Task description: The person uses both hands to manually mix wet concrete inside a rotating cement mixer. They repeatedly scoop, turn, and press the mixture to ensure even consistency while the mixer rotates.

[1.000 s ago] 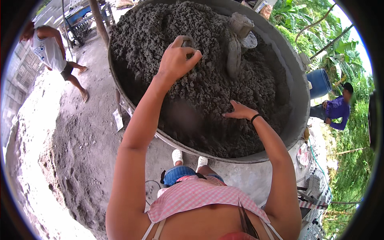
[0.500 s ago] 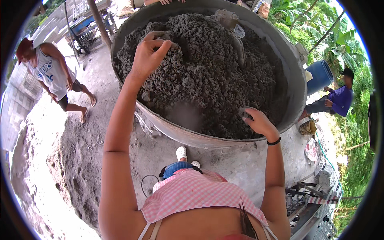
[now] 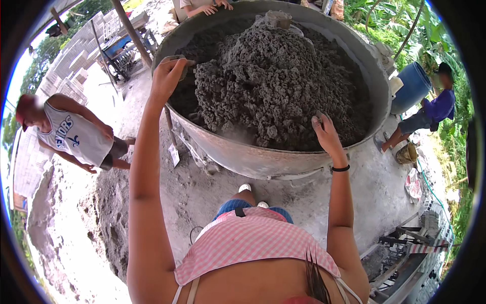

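Note:
A wide round metal tub [image 3: 243,159] holds a heap of damp, dark grey mix [image 3: 268,76], highest toward the far middle. My left hand [image 3: 169,78] is over the tub's left rim with its fingers curled; a greyish lump or coated fingertips show by the thumb, and I cannot make out what is in them. Near the right front of the heap is my right hand [image 3: 328,136], its grey-coated fingertips slightly apart and nothing visible in them. On top of the heap sits a grey, block-like container [image 3: 278,20].
Another person's hands [image 3: 208,9] rest at the far rim. A person in a white tank top [image 3: 76,129] is at left; one in purple [image 3: 439,107] is at right beside a blue barrel [image 3: 409,87]. A bucket [image 3: 406,153] and a slanted wooden pole [image 3: 132,33] stand nearby.
My left hand has moved left from the heap to the rim. My right hand has shifted slightly up and right. The person at left has come nearer, and the far hands show more.

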`<state>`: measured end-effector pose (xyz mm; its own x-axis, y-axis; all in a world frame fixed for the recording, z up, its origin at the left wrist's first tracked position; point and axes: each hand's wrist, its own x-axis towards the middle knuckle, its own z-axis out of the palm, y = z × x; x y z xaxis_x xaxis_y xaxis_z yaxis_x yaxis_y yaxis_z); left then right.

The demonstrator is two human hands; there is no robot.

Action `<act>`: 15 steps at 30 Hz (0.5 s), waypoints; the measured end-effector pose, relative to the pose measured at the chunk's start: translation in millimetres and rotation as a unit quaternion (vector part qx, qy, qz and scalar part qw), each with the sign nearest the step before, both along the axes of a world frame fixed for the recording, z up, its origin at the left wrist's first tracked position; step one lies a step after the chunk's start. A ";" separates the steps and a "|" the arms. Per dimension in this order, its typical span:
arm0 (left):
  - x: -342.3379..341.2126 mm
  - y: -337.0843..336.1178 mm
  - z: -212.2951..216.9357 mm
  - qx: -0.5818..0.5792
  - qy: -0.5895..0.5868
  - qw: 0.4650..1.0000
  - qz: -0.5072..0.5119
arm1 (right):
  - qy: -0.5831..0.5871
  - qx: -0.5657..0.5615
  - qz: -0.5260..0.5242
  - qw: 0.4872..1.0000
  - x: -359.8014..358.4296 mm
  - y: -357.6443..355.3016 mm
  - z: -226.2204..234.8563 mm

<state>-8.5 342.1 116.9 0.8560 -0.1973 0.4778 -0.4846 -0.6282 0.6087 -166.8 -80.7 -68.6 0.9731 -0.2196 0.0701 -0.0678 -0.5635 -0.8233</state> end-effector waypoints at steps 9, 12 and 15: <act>46.5 8.8 -33.4 0.028 0.014 0.999 -0.027 | 0.038 -0.246 -0.124 0.961 -12.6 11.8 13.0; 84.1 -1.5 -46.2 0.040 0.028 0.998 -0.049 | 0.104 -0.245 -0.134 0.955 -10.9 4.0 21.9; 112.1 -15.6 -48.6 0.058 0.050 0.995 -0.056 | 0.180 -0.294 -0.134 0.929 -14.1 -1.7 19.0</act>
